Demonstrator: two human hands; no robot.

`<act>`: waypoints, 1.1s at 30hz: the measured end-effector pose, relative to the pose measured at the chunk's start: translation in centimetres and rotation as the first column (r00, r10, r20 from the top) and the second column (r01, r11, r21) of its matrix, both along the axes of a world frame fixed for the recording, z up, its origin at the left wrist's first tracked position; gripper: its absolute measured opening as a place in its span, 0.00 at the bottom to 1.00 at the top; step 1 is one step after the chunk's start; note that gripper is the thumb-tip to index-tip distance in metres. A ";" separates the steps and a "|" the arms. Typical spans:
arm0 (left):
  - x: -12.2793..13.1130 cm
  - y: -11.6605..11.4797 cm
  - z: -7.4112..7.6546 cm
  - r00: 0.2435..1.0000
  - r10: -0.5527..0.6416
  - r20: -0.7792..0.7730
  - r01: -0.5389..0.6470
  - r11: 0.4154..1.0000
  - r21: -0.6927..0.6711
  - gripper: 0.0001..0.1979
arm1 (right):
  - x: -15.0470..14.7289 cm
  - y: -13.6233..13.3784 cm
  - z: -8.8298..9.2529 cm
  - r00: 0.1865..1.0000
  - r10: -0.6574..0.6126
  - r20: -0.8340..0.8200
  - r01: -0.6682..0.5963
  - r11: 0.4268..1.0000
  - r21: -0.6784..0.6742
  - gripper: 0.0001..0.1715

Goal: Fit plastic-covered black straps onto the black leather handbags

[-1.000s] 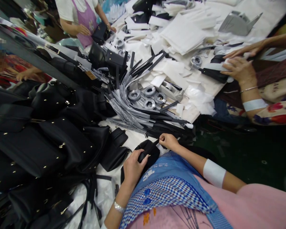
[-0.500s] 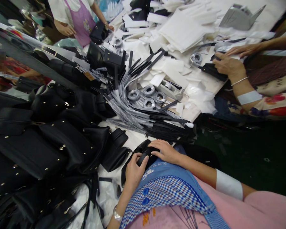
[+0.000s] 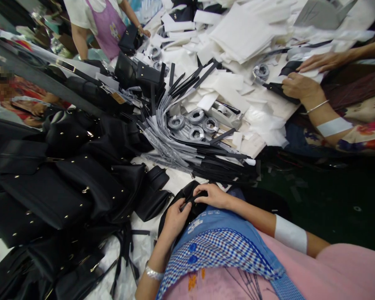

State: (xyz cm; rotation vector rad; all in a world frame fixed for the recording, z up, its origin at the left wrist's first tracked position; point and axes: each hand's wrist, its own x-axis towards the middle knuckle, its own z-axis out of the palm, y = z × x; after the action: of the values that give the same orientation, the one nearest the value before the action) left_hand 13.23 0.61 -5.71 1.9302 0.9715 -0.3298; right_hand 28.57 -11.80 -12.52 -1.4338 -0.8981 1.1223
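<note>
A black handbag (image 3: pixel 187 192) rests in my lap against the blue apron, partly covered by my hands. My left hand (image 3: pixel 176 218) has its thumb and fingers closed on a dark part of the bag. Close by on the right, my right hand (image 3: pixel 213 196) grips the same bag with bent fingers, the thumb near the left fingertips. The exact part pinched between them is too dark to make out. Just left of the bag, a small black pouch (image 3: pixel 151 205) lies on the white tabletop.
Black bags with gold studs (image 3: pixel 71 191) are heaped on the left. Wrapped straps (image 3: pixel 175 141) and coiled straps (image 3: pixel 196 116) lie ahead, beside white foam sheets (image 3: pixel 242 33). A co-worker's hands (image 3: pixel 303 85) handle a black item at right; another person (image 3: pixel 108 25) stands across the table.
My left hand has tilted and its fingers have shifted on the bag; the raised dark strip between my hands is lower now. My right fingers are more bent. The view has moved slightly.
</note>
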 end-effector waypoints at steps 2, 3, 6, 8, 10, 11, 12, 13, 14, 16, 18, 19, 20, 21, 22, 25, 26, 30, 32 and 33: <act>0.3 -0.1 0.3 1.000 -0.005 -0.022 0.006 0.998 0.069 0.15 | -0.4 0.1 0.0 0.998 -0.041 0.048 0.041 0.999 0.000 0.07; 0.5 -0.2 0.3 1.000 -0.008 -0.025 0.010 0.996 0.088 0.16 | -0.5 0.1 0.0 0.997 -0.054 0.059 0.054 0.999 0.002 0.06; 0.9 -0.1 0.2 1.000 -0.023 -0.006 0.023 0.994 0.111 0.17 | -0.7 0.2 -0.1 0.997 -0.056 0.052 0.057 0.998 -0.017 0.05; 0.8 0.0 -0.1 0.999 -0.028 0.020 0.026 0.995 0.094 0.17 | -0.8 0.2 -0.4 0.999 -0.049 0.015 0.049 0.998 -0.050 0.04; 0.5 0.1 -0.5 0.999 -0.009 0.048 0.008 1.000 0.015 0.17 | -1.0 0.2 -0.7 0.998 -0.053 -0.035 0.050 0.995 -0.084 0.05; 0.3 0.1 -0.7 0.998 0.013 0.063 -0.010 0.999 -0.041 0.17 | -1.1 0.2 -0.8 0.997 -0.061 -0.054 0.055 0.994 -0.098 0.06; 0.1 0.1 -0.9 0.996 0.043 0.079 -0.035 0.994 -0.102 0.18 | -1.1 0.2 -0.8 0.996 -0.072 -0.059 0.065 0.992 -0.112 0.07; -0.1 0.1 -1.1 0.993 0.077 0.090 -0.061 0.985 -0.163 0.18 | -1.2 0.2 -0.8 0.995 -0.086 -0.048 0.079 0.989 -0.127 0.09; -0.3 0.0 -1.3 0.989 0.109 0.096 -0.086 0.972 -0.217 0.18 | -1.2 0.2 -0.7 0.995 -0.098 -0.022 0.094 0.986 -0.140 0.09; -0.6 -0.1 -1.7 0.982 0.163 0.096 -0.128 0.947 -0.295 0.19 | -1.2 0.1 -0.3 0.993 -0.113 0.042 0.118 0.980 -0.160 0.10; -0.8 -0.2 -2.2 0.977 0.193 0.090 -0.154 0.932 -0.329 0.19 | -1.4 0.2 -0.1 0.990 -0.111 0.090 0.125 0.977 -0.170 0.10; -0.9 -0.3 -2.4 0.976 0.200 0.086 -0.162 0.931 -0.328 0.19 | -1.5 0.2 0.0 0.989 -0.105 0.105 0.122 0.978 -0.170 0.10; -1.0 -0.3 -2.5 0.976 0.204 0.082 -0.169 0.934 -0.315 0.19 | -1.6 0.2 -0.1 0.988 -0.098 0.117 0.117 0.979 -0.167 0.10; -1.1 -0.4 -2.6 0.976 0.202 0.078 -0.172 0.940 -0.293 0.19 | -1.8 0.3 -0.3 0.988 -0.090 0.128 0.110 0.981 -0.162 0.09; -1.2 -0.5 -2.7 0.977 0.200 0.073 -0.174 0.948 -0.266 0.20 | -2.0 0.3 -0.5 0.987 -0.080 0.137 0.101 0.983 -0.154 0.09; -1.4 -0.9 -2.6 0.979 0.196 0.064 -0.183 0.968 -0.171 0.19 | -2.4 0.1 -1.6 0.989 -0.013 0.148 0.032 0.992 -0.124 0.08; -1.5 -1.1 -2.5 0.979 0.194 0.062 -0.184 0.973 -0.137 0.19 | -2.3 0.0 -2.0 0.988 0.019 0.154 -0.001 0.993 -0.119 0.08; -1.8 -2.1 -2.2 0.979 0.201 0.039 -0.199 0.979 -0.045 0.18 | -0.8 -0.2 -3.6 0.956 0.078 0.282 -0.034 0.987 -0.158 0.14; -1.9 -2.4 -2.0 0.974 0.223 0.037 -0.222 0.975 -0.035 0.18 | 0.3 0.1 -4.5 0.914 0.078 0.398 0.000 0.982 -0.191 0.15; -1.9 -2.5 -2.0 0.972 0.232 0.040 -0.231 0.973 -0.030 0.18 | 0.8 0.5 -4.9 0.887 0.098 0.452 -0.004 0.979 -0.205 0.13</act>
State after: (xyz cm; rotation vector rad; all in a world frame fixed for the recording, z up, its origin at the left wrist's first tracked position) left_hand 11.38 -1.85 -7.70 1.7720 1.1450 -0.1635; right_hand 29.41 -11.30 -17.44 -1.9009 -1.1842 0.9413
